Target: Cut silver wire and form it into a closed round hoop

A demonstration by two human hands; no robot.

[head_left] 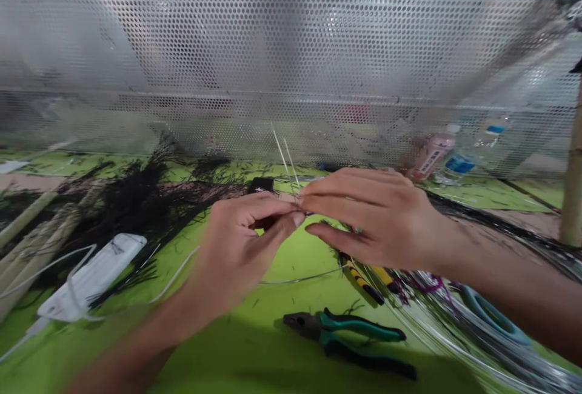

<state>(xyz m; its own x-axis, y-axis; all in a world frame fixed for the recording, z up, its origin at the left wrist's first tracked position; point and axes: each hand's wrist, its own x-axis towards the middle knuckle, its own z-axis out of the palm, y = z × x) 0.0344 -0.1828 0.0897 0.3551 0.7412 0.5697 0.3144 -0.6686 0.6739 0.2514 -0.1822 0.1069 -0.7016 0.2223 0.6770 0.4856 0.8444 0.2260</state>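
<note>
My left hand is closed in a pinch, thumb against index finger, on thin metal wire. Two straight pale wire ends rise from the pinch, slanting up and to the left. From the right, my right hand reaches in with fingers stretched out and thumb apart below. Its fingertips touch the wire right beside the left fingertips. What lies between the fingertips is mostly hidden. Below the hands, green-handled pliers lie on the green surface. Yellow-and-black tool handles show under my right hand.
A perforated metal panel stands across the back. On the left are black bristly strands, poles and a white power strip with its cable. A wire bundle, blue handle loop and two bottles are right.
</note>
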